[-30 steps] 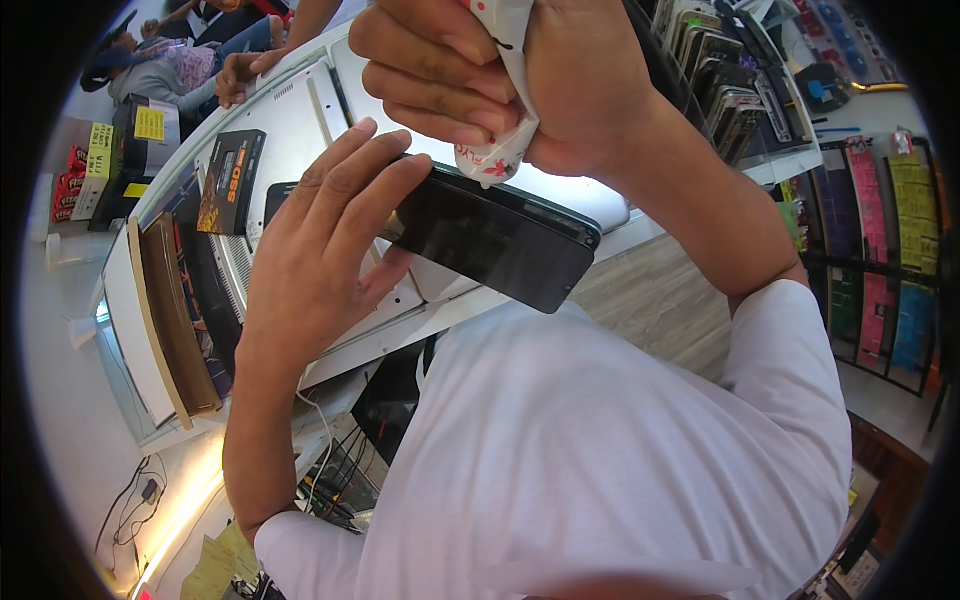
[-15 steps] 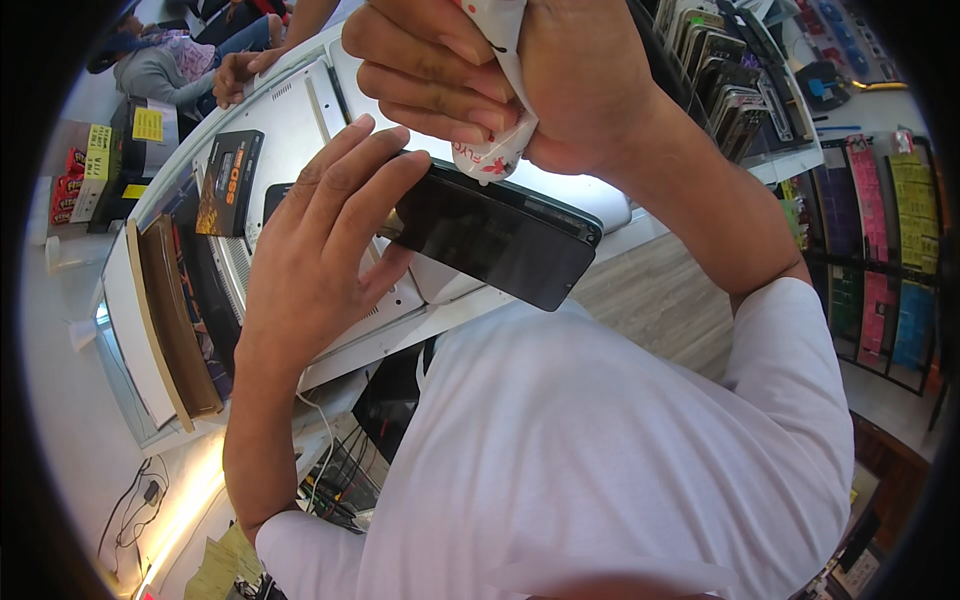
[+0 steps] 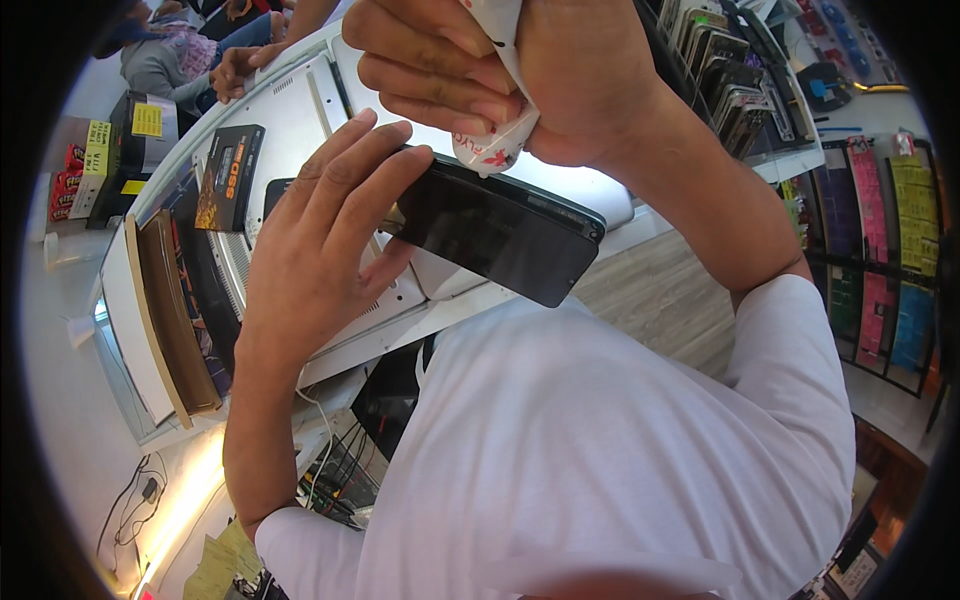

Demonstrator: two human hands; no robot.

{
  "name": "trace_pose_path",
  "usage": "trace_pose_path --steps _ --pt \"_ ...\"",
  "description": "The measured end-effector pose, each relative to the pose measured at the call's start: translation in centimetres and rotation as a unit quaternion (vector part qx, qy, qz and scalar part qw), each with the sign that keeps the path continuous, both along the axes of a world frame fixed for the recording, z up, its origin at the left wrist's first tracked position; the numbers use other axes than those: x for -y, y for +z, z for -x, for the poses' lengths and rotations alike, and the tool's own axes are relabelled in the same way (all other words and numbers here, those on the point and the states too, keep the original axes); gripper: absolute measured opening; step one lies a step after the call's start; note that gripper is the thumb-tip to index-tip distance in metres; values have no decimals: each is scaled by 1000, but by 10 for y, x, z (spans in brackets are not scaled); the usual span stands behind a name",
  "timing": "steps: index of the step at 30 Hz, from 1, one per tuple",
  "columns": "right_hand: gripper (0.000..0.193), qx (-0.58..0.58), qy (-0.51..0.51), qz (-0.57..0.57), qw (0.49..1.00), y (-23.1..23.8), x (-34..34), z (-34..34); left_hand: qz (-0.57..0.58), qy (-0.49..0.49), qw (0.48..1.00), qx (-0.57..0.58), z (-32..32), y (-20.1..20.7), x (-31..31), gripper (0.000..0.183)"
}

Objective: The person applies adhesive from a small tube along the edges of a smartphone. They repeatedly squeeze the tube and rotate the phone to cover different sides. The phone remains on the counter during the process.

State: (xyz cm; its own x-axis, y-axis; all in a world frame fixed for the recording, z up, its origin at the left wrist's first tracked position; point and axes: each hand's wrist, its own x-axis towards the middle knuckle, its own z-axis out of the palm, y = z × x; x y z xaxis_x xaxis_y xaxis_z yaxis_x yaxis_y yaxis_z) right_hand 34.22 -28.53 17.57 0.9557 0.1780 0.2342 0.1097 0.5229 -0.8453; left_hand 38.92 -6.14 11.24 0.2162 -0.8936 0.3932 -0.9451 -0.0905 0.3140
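- The left hand (image 3: 305, 240) has its fingers stretched out and slightly fanned, thumb underneath, pinching one end of a dark phone (image 3: 500, 235).
- That phone reaches out rightward from those fingertips, tilted, its black glass facing the wearer.
- Above it, the right hand (image 3: 570, 90) has its fingers curled tight round a white, red-marked tube (image 3: 490, 150).
- The nozzle, below those fingers, meets the phone's far edge; from here I can't tell if they touch.
- Left of the left fingers lies a black box (image 3: 228, 180).
- Farther off, past the right wrist, stands a row of phone parts (image 3: 735, 80).
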Motion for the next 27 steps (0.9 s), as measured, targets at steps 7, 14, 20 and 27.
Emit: trace_pose_path --steps 7,14,20,27 --pt "67 4 17 -36 999 -4 1 -1 -1 -2 1000 2 -1 1 0 88" --pt "66 10 11 -44 999 -5 5 2 2 -2 1000 10 -1 1 1 87" --pt "64 83 73 -140 984 -14 22 -7 -11 -3 1000 0 -3 -1 3 83" --pt "61 7 -1 -305 952 -13 47 13 -52 8 998 -15 -2 -1 9 77"
